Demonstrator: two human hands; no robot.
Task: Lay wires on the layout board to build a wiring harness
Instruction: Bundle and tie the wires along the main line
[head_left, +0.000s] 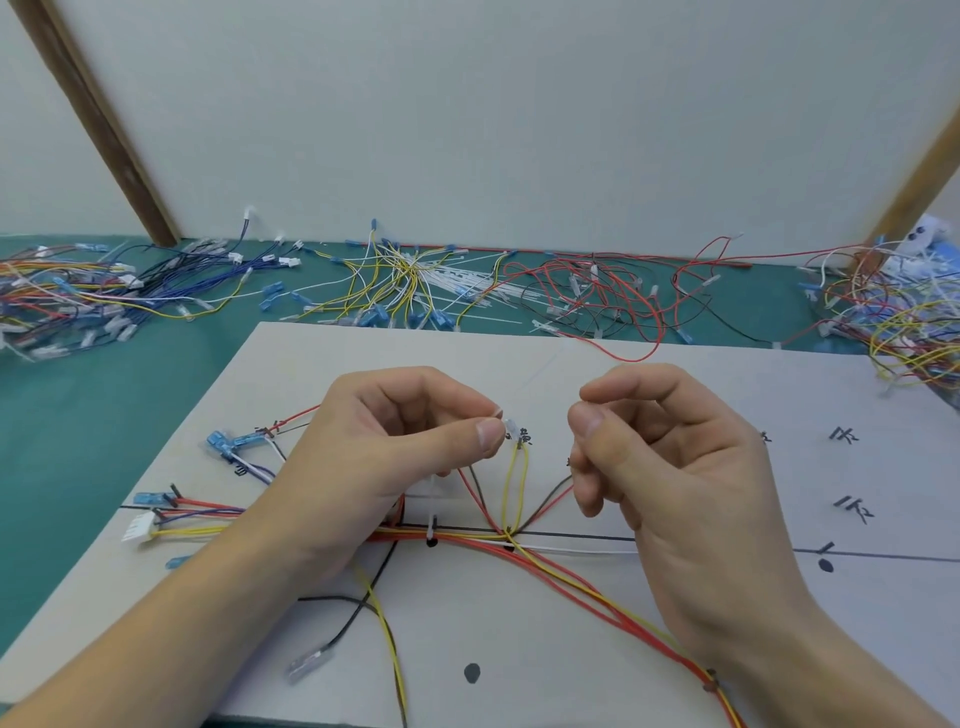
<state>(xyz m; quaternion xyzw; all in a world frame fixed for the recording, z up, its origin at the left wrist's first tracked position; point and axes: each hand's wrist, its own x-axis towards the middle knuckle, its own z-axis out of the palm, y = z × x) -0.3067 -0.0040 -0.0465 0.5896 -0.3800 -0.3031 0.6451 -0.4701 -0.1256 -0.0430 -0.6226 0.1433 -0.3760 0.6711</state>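
The pale layout board (519, 623) lies before me, with black route lines, dots and handwritten marks. A bundle of red, yellow, white and black wires (550, 566) runs along its main line. My left hand (374, 457) pinches a small clear terminal (510, 427) on the end of a yellow wire pair (517, 483) that rises from the bundle's junction. My right hand (660, 467) hovers just right of it, fingers curled with thumb near forefinger; I see nothing held in it. A white cable tie (432, 525) wraps the bundle below my left hand.
Loose wire piles line the green mat behind the board: blue and mixed wires (104, 291) at left, yellow and white ones (405, 286) in the middle, red and black ones (613, 296) beyond, a tangle (904, 322) at right. A white connector (139, 531) and blue terminals (223, 444) lie on the board's left.
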